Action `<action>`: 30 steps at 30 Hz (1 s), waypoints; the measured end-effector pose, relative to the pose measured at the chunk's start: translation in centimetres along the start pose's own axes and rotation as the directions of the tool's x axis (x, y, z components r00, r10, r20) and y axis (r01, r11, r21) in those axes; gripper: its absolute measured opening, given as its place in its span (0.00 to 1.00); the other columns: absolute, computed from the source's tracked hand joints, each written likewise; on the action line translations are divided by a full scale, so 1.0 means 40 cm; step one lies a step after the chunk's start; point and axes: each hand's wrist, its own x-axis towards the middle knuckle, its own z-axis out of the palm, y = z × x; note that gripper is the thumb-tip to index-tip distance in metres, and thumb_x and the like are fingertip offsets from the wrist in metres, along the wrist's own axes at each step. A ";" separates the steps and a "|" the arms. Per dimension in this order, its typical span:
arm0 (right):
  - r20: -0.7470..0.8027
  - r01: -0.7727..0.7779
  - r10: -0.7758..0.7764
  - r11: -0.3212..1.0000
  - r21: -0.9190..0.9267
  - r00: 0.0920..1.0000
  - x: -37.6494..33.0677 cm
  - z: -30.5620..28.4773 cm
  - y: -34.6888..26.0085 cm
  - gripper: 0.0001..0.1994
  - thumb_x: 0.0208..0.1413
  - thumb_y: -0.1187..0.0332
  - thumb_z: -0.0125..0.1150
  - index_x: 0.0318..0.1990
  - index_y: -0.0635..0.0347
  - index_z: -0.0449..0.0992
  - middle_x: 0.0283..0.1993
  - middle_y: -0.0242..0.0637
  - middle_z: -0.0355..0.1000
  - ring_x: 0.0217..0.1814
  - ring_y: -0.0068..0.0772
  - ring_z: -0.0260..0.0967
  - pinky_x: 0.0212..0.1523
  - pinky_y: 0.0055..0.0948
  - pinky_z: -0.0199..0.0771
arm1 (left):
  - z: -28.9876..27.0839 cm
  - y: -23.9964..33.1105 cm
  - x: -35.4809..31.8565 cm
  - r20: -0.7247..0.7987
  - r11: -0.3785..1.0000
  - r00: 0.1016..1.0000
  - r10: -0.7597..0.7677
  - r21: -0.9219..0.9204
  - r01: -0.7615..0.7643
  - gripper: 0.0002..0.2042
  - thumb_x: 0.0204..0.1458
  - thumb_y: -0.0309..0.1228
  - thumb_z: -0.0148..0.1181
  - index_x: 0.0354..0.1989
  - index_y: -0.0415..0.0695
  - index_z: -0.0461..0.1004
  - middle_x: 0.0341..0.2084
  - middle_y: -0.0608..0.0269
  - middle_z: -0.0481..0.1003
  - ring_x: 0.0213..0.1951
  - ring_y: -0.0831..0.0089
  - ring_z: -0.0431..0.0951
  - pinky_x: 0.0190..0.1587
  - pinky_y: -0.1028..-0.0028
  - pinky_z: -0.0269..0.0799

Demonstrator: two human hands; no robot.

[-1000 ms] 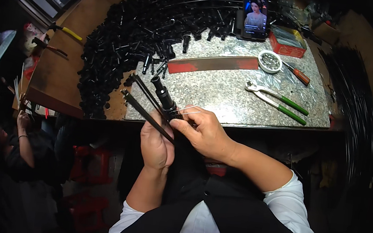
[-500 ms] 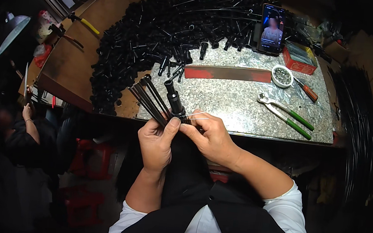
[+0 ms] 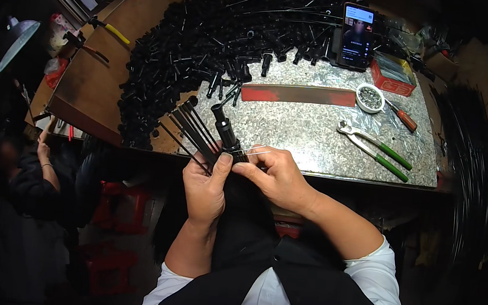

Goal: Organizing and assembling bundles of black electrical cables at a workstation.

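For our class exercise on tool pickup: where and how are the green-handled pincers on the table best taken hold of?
Probably by both green handles of the pincers, from the near right: they lie apart and reach toward that side, while the metal head points away to the left. The pincers lie flat, so both handles could be squeezed together from above.

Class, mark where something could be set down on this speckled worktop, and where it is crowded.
Bare worktop lies between the long strip, the pincers and the right hand. Crowded: the back left, under black parts, and around the white bowl.
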 end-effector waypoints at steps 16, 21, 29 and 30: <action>-0.045 0.094 -0.095 0.995 -0.026 0.994 -0.005 0.019 0.000 0.15 0.50 0.72 0.65 0.20 0.67 0.64 0.20 0.36 0.59 0.19 0.25 0.54 0.20 0.27 0.56 | -0.006 0.032 0.000 0.038 0.993 0.999 -0.035 0.113 0.030 0.09 0.51 0.20 0.60 0.41 0.30 0.74 0.33 0.56 0.78 0.34 0.76 0.77 0.40 0.79 0.73; 0.016 0.076 -0.076 0.997 0.011 0.997 -0.003 0.010 -0.004 0.15 0.50 0.72 0.64 0.20 0.66 0.64 0.19 0.36 0.60 0.20 0.26 0.55 0.22 0.28 0.57 | -0.019 0.031 0.004 0.080 0.996 0.996 -0.051 0.079 0.044 0.09 0.51 0.20 0.60 0.40 0.30 0.74 0.33 0.56 0.78 0.34 0.76 0.77 0.41 0.79 0.73; 0.289 -0.349 0.282 0.912 0.216 0.915 0.007 -0.023 -0.033 0.14 0.52 0.68 0.65 0.22 0.64 0.68 0.23 0.31 0.68 0.22 0.17 0.66 0.18 0.18 0.65 | -0.069 0.026 0.015 0.193 0.994 0.978 -0.077 0.093 0.060 0.13 0.49 0.24 0.64 0.42 0.30 0.74 0.32 0.59 0.78 0.34 0.76 0.77 0.41 0.78 0.71; 0.312 -0.352 0.274 0.907 0.231 0.910 0.007 -0.024 -0.028 0.13 0.53 0.68 0.65 0.23 0.63 0.69 0.24 0.30 0.69 0.23 0.16 0.68 0.18 0.17 0.67 | -0.072 0.028 0.017 0.228 0.994 0.972 -0.065 0.104 0.042 0.14 0.50 0.25 0.64 0.42 0.30 0.73 0.32 0.56 0.78 0.34 0.73 0.78 0.41 0.76 0.73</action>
